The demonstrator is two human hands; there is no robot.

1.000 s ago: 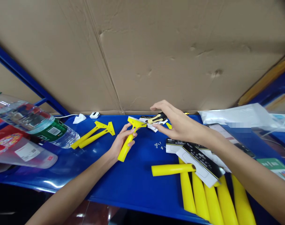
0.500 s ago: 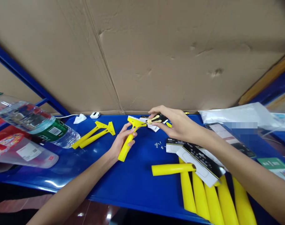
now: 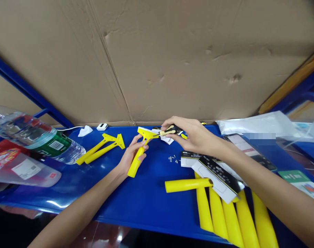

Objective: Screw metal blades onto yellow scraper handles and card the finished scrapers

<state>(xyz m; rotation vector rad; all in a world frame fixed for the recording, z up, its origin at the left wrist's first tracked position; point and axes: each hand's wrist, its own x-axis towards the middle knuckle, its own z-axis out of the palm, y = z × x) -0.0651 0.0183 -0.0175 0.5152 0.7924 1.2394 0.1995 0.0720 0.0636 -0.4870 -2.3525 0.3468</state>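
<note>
My left hand is closed round the neck of a yellow scraper, its wide head pointing up and away from me. In my right hand is a screwdriver with a black and cream handle, pinched between the fingers. Its tip meets the right side of the scraper head; whether it sits in a screw is too small to tell. Two more yellow scrapers lie to the left. Small screws and nuts are scattered on the blue tabletop, below my right hand.
Several yellow handles lie at the front right, partly under black-and-white packages. A phone and a plastic bag are farther right. On the left lie a water bottle and a clear plastic jar. Cardboard backs the table.
The whole view has shifted slightly, so everything appears a little to the left. Both hands keep their hold, with the screwdriver still at the scraper head.
</note>
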